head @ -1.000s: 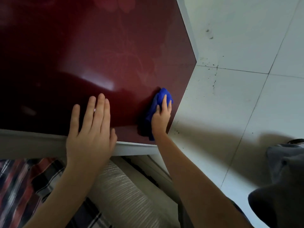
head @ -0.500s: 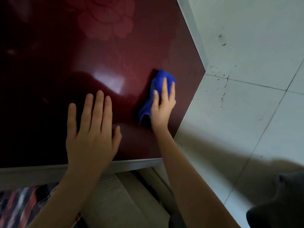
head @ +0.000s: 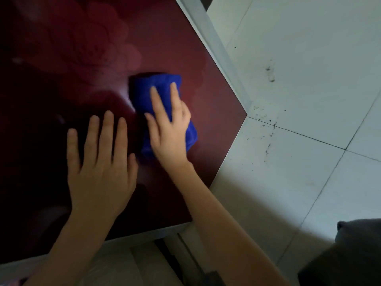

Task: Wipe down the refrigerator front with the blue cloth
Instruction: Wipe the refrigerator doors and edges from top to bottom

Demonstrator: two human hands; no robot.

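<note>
Nearest the camera: left hand [head: 101, 174] lies flat on the refrigerator front [head: 61, 58], fingers straight and spread, holding nothing; judged a brace. Just beyond and to its right, right hand [head: 171, 133] presses the blue cloth [head: 152, 91] against the door. Two fingers lie straight on the fabric; cannot tell whether the outer fingers tuck round its edge. The cloth is bunched into a pad directly under the palm. Its long axis runs with the fingers, up-left to down-right, and it shows past the fingertips and beside the heel of the hand. The right hand alone carries it. Most of the panel lies up and left of the pad, so the next stroke probably goes there. Surface: glossy dark red with a faint floral print and grey trim [head: 212, 44]. Beyond: pale floor tiles [head: 309, 172] with dark specks.
</note>
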